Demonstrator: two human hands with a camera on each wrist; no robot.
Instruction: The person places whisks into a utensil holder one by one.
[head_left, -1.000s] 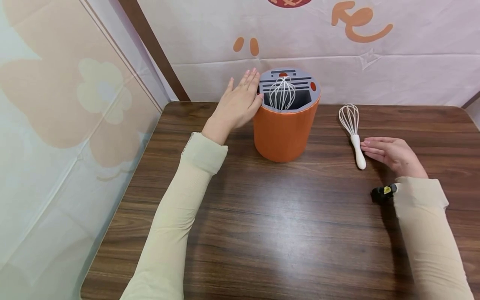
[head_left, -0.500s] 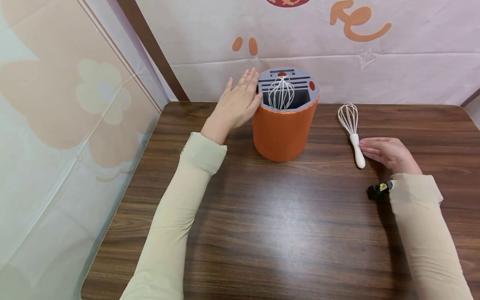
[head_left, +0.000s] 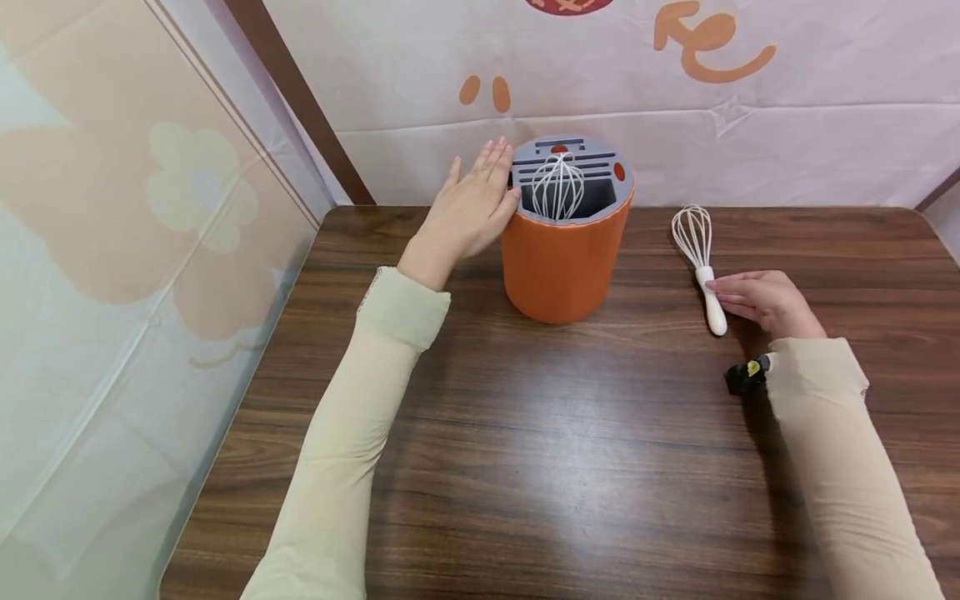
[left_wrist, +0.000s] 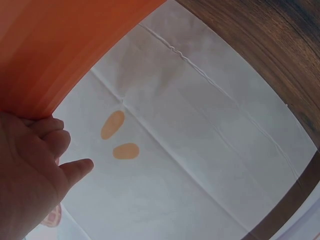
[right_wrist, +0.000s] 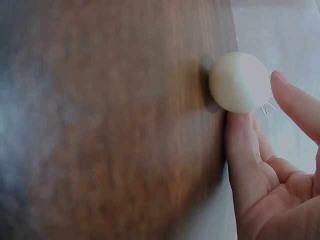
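Observation:
A whisk with a white handle point(head_left: 711, 304) lies on the table to the right, its wire loops toward the back. My right hand point(head_left: 765, 300) is at the handle's right side, the tip of a digit over it. In the right wrist view, the handle's rounded end point(right_wrist: 240, 82) sits between the thumb point(right_wrist: 295, 102) and the fingers point(right_wrist: 245, 150). An orange utensil holder point(head_left: 566, 267) with a grey slotted top stands at the back. Another white whisk point(head_left: 557, 187) stands in its large compartment, handle hidden. My left hand point(head_left: 468, 208) rests against the holder's left side, fingers extended.
The wooden table point(head_left: 555, 450) ends at the back against a printed white cloth point(head_left: 405, 158). Another cloth hangs along the left side. A black device point(head_left: 745, 377) sits at the right wrist.
My right hand has moved slightly left, and a fingertip now overlaps the whisk's handle. The left hand stays against the holder. The whole head view has shifted a little.

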